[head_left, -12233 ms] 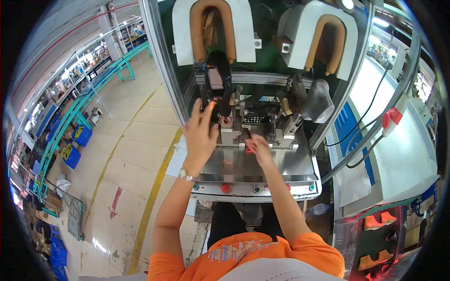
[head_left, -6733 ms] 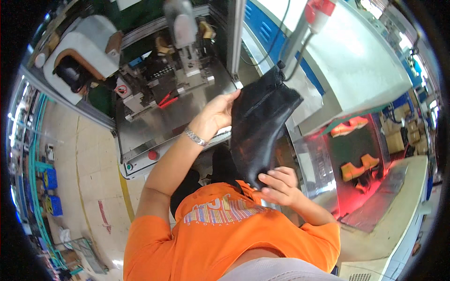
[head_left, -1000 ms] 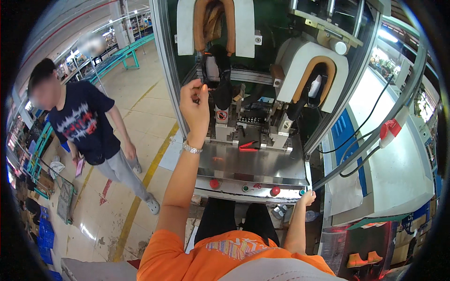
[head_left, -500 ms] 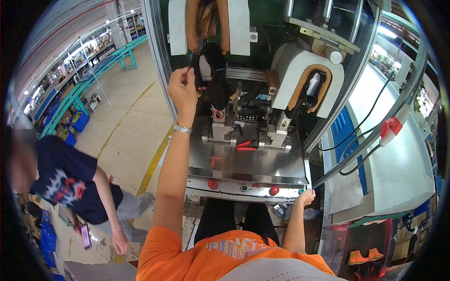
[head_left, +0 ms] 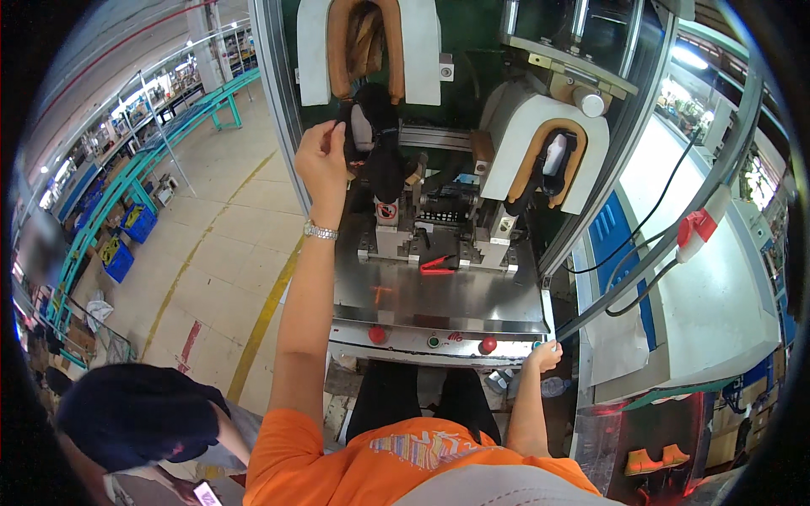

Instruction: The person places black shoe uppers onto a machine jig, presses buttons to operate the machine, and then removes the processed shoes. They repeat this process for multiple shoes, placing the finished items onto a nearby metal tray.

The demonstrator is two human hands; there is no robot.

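Observation:
My left hand (head_left: 322, 162) is raised to the left station of the machine, thumb and fingers pinched at the left edge of a black shoe upper (head_left: 390, 169). That upper sits on its form below a brown-lined, white U-shaped clamp (head_left: 429, 55), with a pale patch showing in its opening. My right hand (head_left: 547, 356) is curled closed at the right end of the front panel, its fingertips against a green button (head_left: 537, 344). On the right station, a second black upper (head_left: 553, 164) is enclosed by another brown-lined white clamp (head_left: 595, 156).
Red-handled snips (head_left: 437, 266) lie on the metal worktop (head_left: 405, 302). Two red buttons, one of them a red knob (head_left: 377, 335), line the front panel. A person in dark clothes (head_left: 143, 417) with a phone stands at lower left. Orange shoes (head_left: 656, 460) sit at lower right.
The person at left has come lower in the picture and bends forward. The view has shifted slightly. My left hand keeps its pinch at the upper, and my right hand stays at the green button.

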